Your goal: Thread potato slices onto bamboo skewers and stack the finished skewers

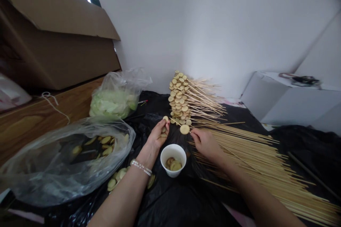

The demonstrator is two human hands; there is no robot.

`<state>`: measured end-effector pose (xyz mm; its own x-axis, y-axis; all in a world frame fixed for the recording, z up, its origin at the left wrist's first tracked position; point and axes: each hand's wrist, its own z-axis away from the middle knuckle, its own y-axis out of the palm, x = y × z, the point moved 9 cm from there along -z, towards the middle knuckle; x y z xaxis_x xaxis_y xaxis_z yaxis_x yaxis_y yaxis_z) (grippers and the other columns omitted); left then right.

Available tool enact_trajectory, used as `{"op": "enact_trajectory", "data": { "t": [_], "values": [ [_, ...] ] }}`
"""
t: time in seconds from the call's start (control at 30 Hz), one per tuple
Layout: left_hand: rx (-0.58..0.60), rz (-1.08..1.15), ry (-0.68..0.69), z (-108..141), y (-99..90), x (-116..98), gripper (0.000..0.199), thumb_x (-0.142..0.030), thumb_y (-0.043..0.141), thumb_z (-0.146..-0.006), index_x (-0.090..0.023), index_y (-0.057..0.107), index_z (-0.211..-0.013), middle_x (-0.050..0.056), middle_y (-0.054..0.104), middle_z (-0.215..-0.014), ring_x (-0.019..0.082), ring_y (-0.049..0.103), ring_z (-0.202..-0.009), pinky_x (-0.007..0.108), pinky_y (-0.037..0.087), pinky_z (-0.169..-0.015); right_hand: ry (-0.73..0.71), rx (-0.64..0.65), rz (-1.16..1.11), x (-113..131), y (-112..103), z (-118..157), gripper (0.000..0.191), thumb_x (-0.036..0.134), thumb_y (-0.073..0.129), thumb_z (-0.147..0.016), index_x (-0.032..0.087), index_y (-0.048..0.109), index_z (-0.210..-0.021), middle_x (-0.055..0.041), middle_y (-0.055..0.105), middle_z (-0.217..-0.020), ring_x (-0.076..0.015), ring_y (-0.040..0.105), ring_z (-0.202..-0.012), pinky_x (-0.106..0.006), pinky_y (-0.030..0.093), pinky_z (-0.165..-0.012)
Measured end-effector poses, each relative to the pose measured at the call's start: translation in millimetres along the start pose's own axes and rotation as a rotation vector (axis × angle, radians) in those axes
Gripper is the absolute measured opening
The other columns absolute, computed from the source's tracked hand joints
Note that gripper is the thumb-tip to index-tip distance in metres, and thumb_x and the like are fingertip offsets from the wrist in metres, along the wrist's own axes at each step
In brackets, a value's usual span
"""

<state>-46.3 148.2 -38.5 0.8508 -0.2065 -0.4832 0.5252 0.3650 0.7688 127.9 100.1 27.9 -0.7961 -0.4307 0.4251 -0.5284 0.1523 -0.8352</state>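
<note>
My left hand (pixel 157 135) holds a small stack of pale potato slices (pixel 163 132) between fingers and thumb, with another slice (pixel 165 118) at the fingertips. My right hand (pixel 205 144) pinches a thin bamboo skewer (pixel 194 134) near its pointed end, and a round potato slice (pixel 184 129) sits on that end. Just beyond both hands rises a pile of finished skewers (pixel 193 101), their slices stacked at the tips. Beneath my right forearm spreads a broad layer of loose bamboo skewers (pixel 253 156). Between my hands stands a white paper cup (pixel 173 159) holding several slices.
Black plastic sheeting (pixel 170 202) covers the work surface. At left lie a clear bag of potato slices (pixel 66 161) and a bag of pale green cabbage (pixel 114 99). A wooden surface (pixel 34 124), cardboard box (pixel 58 39), white box (pixel 293 103) and wall surround it.
</note>
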Motion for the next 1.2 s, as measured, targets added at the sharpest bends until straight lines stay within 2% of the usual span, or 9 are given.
{"op": "enact_trajectory", "data": {
  "t": [0.2, 0.43, 0.6, 0.83, 1.07, 1.2],
  "values": [
    [0.028, 0.022, -0.057, 1.2, -0.2, 1.4, 0.011, -0.004, 0.056, -0.084, -0.013, 0.062, -0.085, 0.003, 0.064, -0.073, 0.003, 0.051, -0.045, 0.007, 0.035, -0.033, -0.022, 0.011, -0.015, 2.9, 1.3, 1.3, 0.023, 0.022, 0.043, -0.091, 0.02, 0.064, -0.082, -0.0041, 0.07, -0.08, -0.0158, 0.062, -0.074, -0.024, 0.037, -0.069],
    [0.049, -0.008, -0.049, 1.6, 2.4, 1.0, 0.01, -0.005, 0.06, -0.082, -0.013, 0.063, -0.086, 0.001, 0.063, -0.071, 0.001, 0.047, -0.043, 0.006, 0.031, -0.031, -0.016, 0.015, 0.005, 2.2, 1.3, 1.7, 0.023, 0.022, 0.043, -0.092, 0.02, 0.065, -0.085, -0.004, 0.07, -0.082, -0.0161, 0.062, -0.075, -0.024, 0.037, -0.069],
    [0.031, -0.106, 0.051, 0.1, 0.3, -6.0, 0.01, -0.004, 0.063, -0.078, -0.012, 0.064, -0.084, 0.001, 0.064, -0.073, -0.001, 0.042, -0.041, 0.006, 0.027, -0.03, -0.026, 0.048, 0.056, 1.9, 1.8, 1.4, 0.024, 0.023, 0.042, -0.092, 0.02, 0.065, -0.085, -0.0041, 0.07, -0.081, -0.0157, 0.061, -0.074, -0.024, 0.035, -0.068],
    [0.007, -0.291, 0.258, 3.4, 1.6, -21.2, 0.022, -0.006, 0.08, -0.059, -0.01, 0.066, -0.076, 0.0, 0.063, -0.067, -0.001, 0.039, -0.039, 0.009, 0.023, -0.031, -0.024, 0.066, 0.151, 1.7, -6.5, 0.8, 0.027, 0.022, 0.039, -0.093, 0.02, 0.061, -0.078, -0.0036, 0.068, -0.078, -0.0151, 0.06, -0.073, -0.025, 0.033, -0.067],
    [0.029, -0.361, 0.333, 3.8, 3.0, -23.5, 0.031, -0.014, 0.086, -0.049, -0.009, 0.069, -0.075, 0.0, 0.062, -0.06, -0.001, 0.037, -0.037, 0.011, 0.021, -0.032, -0.005, 0.097, 0.114, -0.2, -0.9, 1.3, 0.025, 0.022, 0.041, -0.092, 0.02, 0.063, -0.081, -0.0044, 0.069, -0.078, -0.0156, 0.061, -0.073, -0.024, 0.034, -0.067],
    [0.036, -0.337, 0.3, 4.3, 4.2, -20.2, 0.026, -0.013, 0.083, -0.056, -0.01, 0.068, -0.076, 0.002, 0.065, -0.069, -0.001, 0.039, -0.039, 0.009, 0.023, -0.032, 0.005, 0.103, 0.1, -1.0, -0.6, 1.1, 0.025, 0.022, 0.04, -0.092, 0.02, 0.063, -0.081, -0.0041, 0.069, -0.076, -0.015, 0.06, -0.071, -0.024, 0.034, -0.066]
  ]
}}
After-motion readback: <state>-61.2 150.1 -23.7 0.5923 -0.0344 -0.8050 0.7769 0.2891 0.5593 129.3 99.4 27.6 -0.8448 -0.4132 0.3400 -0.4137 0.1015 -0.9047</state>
